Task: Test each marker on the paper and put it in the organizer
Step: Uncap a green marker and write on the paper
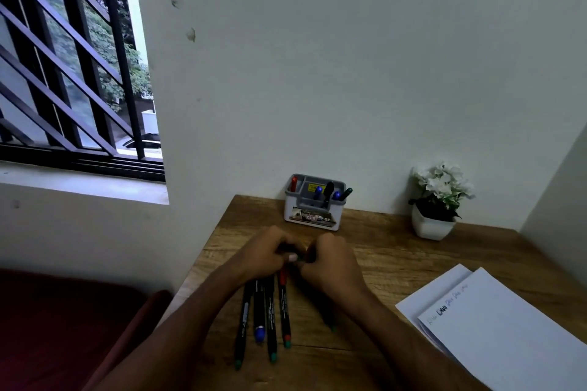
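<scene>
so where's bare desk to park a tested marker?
Free: the wood strip between the organizer and the flower pot, and the patch between the right hand and the paper. Crowded: below the left hand, where the loose markers lie in a row.

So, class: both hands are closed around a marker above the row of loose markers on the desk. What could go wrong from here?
1. The left hand and right hand hold a marker directly over the loose markers; a slip could scatter them.
2. The paper lies off to the right, so the marker must be carried there to test it.
3. The organizer already holds several markers, leaving little room.
</scene>
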